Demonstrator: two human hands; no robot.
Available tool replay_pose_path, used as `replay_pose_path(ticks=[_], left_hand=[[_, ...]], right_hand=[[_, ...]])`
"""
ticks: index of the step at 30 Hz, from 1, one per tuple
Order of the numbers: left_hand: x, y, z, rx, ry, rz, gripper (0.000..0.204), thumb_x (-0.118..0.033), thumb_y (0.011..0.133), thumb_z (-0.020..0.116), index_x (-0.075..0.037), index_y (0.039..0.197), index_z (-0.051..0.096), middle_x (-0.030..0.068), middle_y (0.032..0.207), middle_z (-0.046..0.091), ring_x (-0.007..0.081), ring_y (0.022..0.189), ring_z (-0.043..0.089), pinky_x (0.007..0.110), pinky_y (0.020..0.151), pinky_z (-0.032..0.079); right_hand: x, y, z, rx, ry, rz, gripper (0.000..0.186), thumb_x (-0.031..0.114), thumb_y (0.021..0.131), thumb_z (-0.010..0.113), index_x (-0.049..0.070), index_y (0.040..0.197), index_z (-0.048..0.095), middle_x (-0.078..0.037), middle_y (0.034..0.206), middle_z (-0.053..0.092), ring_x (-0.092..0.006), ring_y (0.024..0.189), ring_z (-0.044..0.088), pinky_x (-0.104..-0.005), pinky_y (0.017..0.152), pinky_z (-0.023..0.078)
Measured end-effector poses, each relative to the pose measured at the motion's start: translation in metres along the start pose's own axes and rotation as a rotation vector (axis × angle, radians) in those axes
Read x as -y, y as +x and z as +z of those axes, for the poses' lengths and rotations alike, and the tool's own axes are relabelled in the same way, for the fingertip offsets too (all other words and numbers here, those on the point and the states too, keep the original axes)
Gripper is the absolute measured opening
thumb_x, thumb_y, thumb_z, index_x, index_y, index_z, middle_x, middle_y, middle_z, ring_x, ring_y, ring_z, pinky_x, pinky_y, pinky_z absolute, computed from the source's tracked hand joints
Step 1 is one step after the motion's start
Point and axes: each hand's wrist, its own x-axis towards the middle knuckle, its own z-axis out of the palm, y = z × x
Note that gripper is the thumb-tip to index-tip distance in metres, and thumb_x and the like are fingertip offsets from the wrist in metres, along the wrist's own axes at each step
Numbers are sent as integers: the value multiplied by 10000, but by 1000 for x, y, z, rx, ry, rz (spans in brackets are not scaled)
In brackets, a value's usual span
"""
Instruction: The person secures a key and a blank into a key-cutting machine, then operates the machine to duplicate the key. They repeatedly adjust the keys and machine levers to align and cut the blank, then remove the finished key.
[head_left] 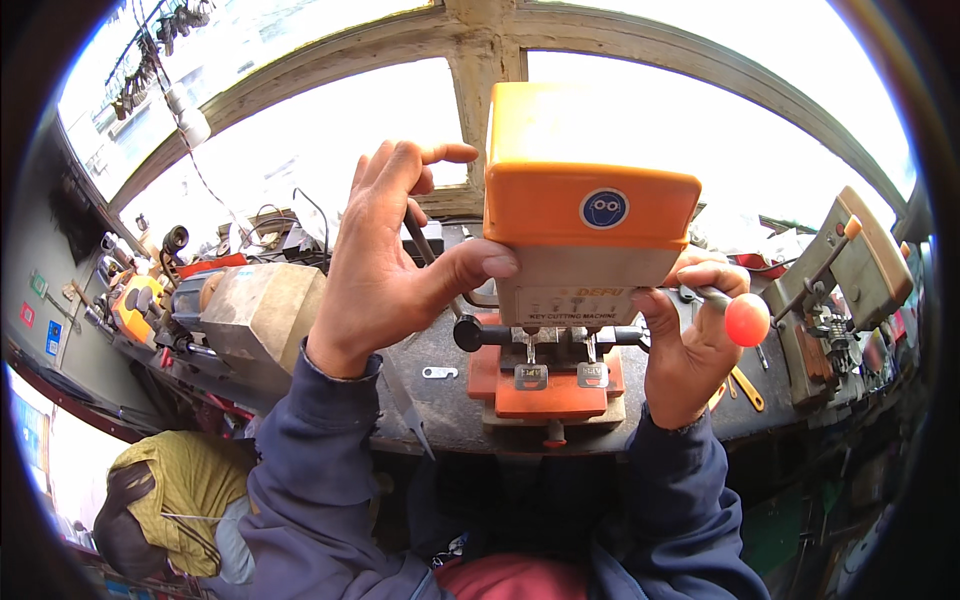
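Observation:
An orange and grey key cutting machine (pixel 590 230) stands upright in front of me on the bench. Two keys (pixel 530 376) with dark heads sit side by side in its clamps, above the orange base. My left hand (pixel 385 250) is beside the housing, thumb against its lower left edge and the other fingers spread apart. A dark rod (pixel 420 238) shows behind that thumb. On the right, my right hand (pixel 695 335) has its fingers curled around a metal lever with a red ball knob (pixel 747 320); thumb and forefinger come close to the housing's lower right corner.
A small flat silver piece (pixel 440 373) and a pointed metal blade (pixel 408 408) lie left of the base. Another machine (pixel 265 310) stands farther left, and a grey one (pixel 860 265) at right. A yellow-handled tool (pixel 747 390) lies near the right hand. Windows line the back.

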Motion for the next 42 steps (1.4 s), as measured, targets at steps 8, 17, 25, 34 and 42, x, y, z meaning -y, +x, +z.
replay_pose_path(ticks=[8,17,25,34,42], left_hand=[[-1,0,0,-22,41,33,892,-779,713,866,-46,1195,705,35,968,476,198,914,445,349,771,414],[-3,-6,3,-63,88,76,807,-705,741,887,-41,1167,719,42,923,507,212,881,456,368,811,413],[0,-7,3,-63,113,137,776,-666,777,882,-30,1187,708,71,959,562,244,922,504,401,888,412],[-2,-7,2,-42,142,158,763,-675,832,835,-30,1216,697,113,1013,606,296,988,586,466,982,390],[-4,-7,2,-27,175,163,784,-693,843,816,-30,1239,678,139,1033,606,313,995,597,495,1009,382]], right_hand=[[5,4,-3,7,-162,30,455,24,874,877,-1,1251,624,-83,1120,657,-229,1081,647,-385,1031,499],[7,6,-5,57,-173,21,420,3,892,862,8,1229,611,-85,1134,652,-216,1061,625,-376,1010,492],[-5,-2,2,-19,62,-5,343,-56,907,832,78,1048,549,-69,1042,648,-207,1009,595,-389,994,492],[-2,-15,8,-125,-62,12,365,0,917,851,71,1111,550,-88,1119,662,-238,1108,623,-416,1035,495],[-10,-14,6,-66,-52,-111,358,-12,944,814,63,1116,509,-119,1129,649,-207,1106,617,-410,1047,484]])
